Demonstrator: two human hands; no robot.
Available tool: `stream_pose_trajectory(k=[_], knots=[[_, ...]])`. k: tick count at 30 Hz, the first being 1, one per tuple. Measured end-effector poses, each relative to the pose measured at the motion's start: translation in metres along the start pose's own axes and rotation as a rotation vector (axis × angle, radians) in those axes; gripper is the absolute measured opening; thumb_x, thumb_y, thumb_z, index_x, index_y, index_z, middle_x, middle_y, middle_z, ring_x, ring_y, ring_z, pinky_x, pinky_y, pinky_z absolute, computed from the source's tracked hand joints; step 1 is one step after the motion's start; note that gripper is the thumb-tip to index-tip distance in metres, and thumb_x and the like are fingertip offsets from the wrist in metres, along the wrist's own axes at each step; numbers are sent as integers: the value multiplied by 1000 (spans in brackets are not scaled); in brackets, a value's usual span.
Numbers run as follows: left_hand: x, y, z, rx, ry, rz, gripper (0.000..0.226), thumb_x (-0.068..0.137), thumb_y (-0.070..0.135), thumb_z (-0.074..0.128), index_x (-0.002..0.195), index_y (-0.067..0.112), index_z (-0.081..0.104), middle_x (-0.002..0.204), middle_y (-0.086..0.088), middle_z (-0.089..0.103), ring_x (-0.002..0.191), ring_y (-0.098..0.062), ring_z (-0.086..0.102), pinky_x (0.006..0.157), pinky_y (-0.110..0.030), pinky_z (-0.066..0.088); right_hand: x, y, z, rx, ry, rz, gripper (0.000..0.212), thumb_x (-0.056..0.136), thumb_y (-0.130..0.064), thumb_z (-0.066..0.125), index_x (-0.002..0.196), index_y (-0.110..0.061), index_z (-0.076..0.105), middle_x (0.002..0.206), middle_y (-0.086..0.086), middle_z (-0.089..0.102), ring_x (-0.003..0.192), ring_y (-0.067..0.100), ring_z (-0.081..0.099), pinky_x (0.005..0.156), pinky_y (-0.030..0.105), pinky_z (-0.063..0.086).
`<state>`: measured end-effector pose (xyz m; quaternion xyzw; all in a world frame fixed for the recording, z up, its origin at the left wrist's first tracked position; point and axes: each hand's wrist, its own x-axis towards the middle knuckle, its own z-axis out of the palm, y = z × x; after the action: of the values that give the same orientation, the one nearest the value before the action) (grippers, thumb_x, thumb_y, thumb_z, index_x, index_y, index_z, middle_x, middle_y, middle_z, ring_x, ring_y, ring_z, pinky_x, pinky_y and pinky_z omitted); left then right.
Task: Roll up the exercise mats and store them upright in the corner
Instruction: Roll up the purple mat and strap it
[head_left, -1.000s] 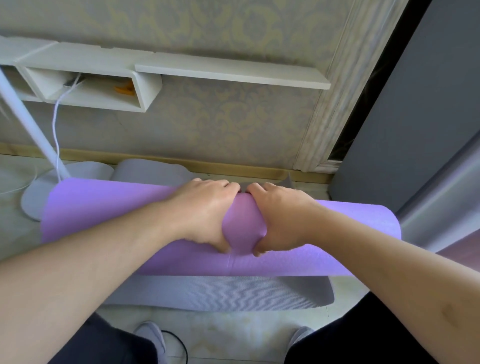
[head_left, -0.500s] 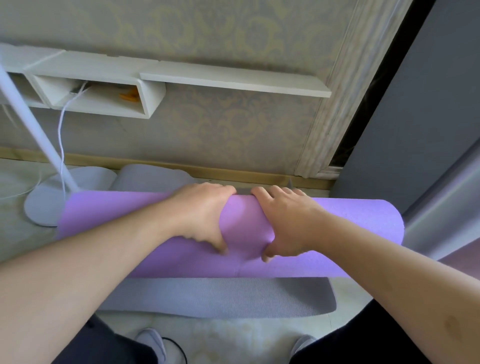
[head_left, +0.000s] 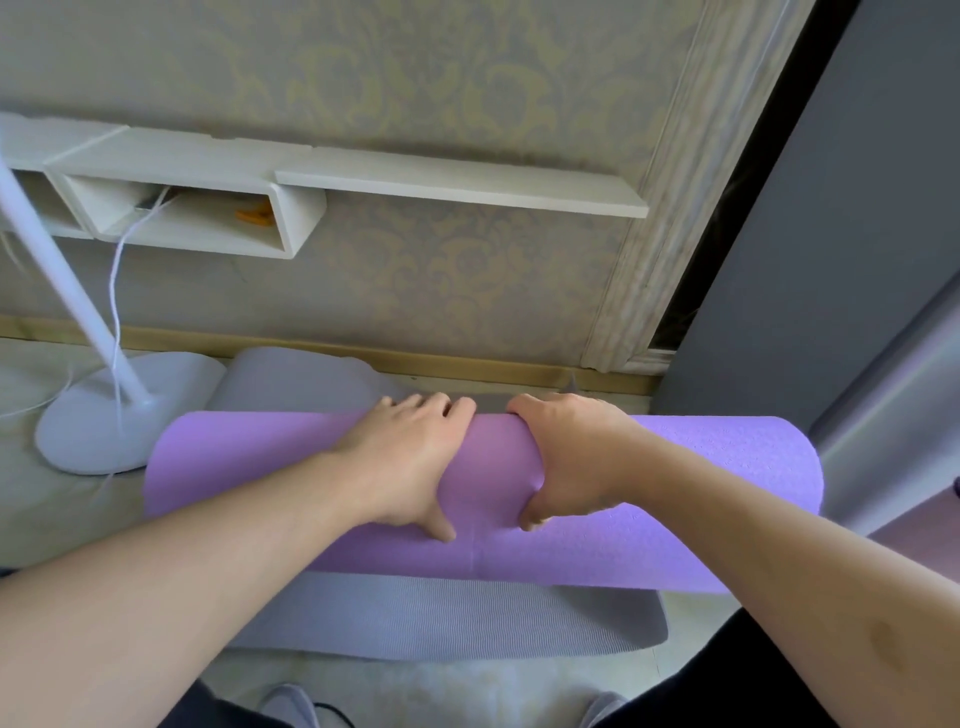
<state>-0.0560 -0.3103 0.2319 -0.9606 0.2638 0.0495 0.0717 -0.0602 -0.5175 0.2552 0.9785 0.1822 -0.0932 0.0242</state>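
The purple mat (head_left: 649, 499) lies rolled into a thick cylinder across the floor, resting on the far part of a flat grey mat (head_left: 441, 618) whose ribbed near strip shows just this side of the roll. My left hand (head_left: 405, 467) and right hand (head_left: 566, 462) sit side by side on the middle of the roll, fingers curled over its far edge, thumbs pressed into its near face, both gripping it. No brand, label or writing is legible on the roll or elsewhere. Beyond the roll a pale grey cushion (head_left: 291, 379) lies against the skirting. Left of the roll stands a white lamp base (head_left: 104, 421) with its pole. Above the roll, a white wall shelf (head_left: 457, 187) is fixed to patterned wallpaper.
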Motion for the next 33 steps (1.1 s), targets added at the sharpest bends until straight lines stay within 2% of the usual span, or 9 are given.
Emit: stream_pose_trajectory(k=[5, 9, 12, 17, 21, 25, 27, 30, 33], knots=[[4, -14, -3, -79, 56, -41, 93, 49, 67, 87, 123, 31, 44, 121, 9, 60, 112, -22, 64, 83, -40, 50, 2, -4, 10, -123, 98, -44, 113, 53, -76, 87, 141, -25, 39, 127, -2, 55, 115, 25, 56, 99, 42, 48], [-2, -24, -7, -167, -10, -54, 88, 46, 73, 85, 117, 36, 46, 112, 16, 59, 105, -16, 62, 71, -36, 42, 7, -11, 16, -165, 116, -36, 106, 50, -74, 89, 130, -24, 42, 122, -3, 57, 111, 25, 58, 92, 41, 48], [-4, -22, -8, -174, -38, -33, 94, 50, 72, 85, 128, 39, 44, 119, 18, 56, 113, -15, 60, 80, -35, 42, 10, -11, 15, -55, 74, -12, 94, 51, -70, 90, 120, -27, 45, 112, -8, 60, 102, 22, 61, 79, 38, 46], [-3, -8, -2, -28, -44, 18, 133, 46, 78, 90, 152, 26, 28, 146, 5, 46, 134, -24, 51, 105, -48, 46, 9, -4, 9, 59, -26, 43, 87, 45, -66, 94, 110, -28, 50, 94, -12, 63, 84, 15, 62, 66, 36, 56], [5, -5, 0, -61, -41, 8, 104, 50, 72, 92, 130, 27, 43, 128, 6, 55, 120, -24, 58, 95, -45, 50, 7, -2, 11, 50, -40, 22, 92, 51, -68, 92, 123, -31, 49, 108, -10, 63, 97, 19, 62, 77, 36, 54], [5, -15, -5, -130, -11, -37, 85, 45, 76, 85, 108, 34, 47, 108, 14, 60, 103, -19, 63, 74, -38, 47, 7, -4, 20, -98, 33, -51, 120, 52, -75, 90, 145, -25, 34, 135, 0, 53, 124, 26, 53, 104, 44, 47], [3, -17, -5, -162, -46, -59, 83, 44, 78, 84, 105, 35, 47, 105, 14, 60, 101, -19, 62, 70, -38, 48, 10, -6, 22, -134, 40, -53, 118, 50, -74, 91, 142, -25, 35, 132, -1, 53, 122, 26, 54, 102, 43, 47], [-1, -17, -5, -202, -67, -54, 95, 46, 77, 85, 123, 36, 46, 117, 14, 61, 111, -19, 62, 82, -40, 54, 13, -8, 20, -92, 39, -48, 102, 51, -70, 91, 131, -29, 42, 122, -4, 57, 111, 24, 59, 88, 40, 47], [-6, -14, -4, -197, -63, -36, 128, 52, 75, 88, 154, 33, 25, 147, 9, 50, 134, -21, 54, 103, -44, 48, 12, -5, 14, -49, 17, -33, 92, 51, -67, 92, 121, -30, 46, 108, -8, 59, 98, 21, 60, 76, 36, 47]])
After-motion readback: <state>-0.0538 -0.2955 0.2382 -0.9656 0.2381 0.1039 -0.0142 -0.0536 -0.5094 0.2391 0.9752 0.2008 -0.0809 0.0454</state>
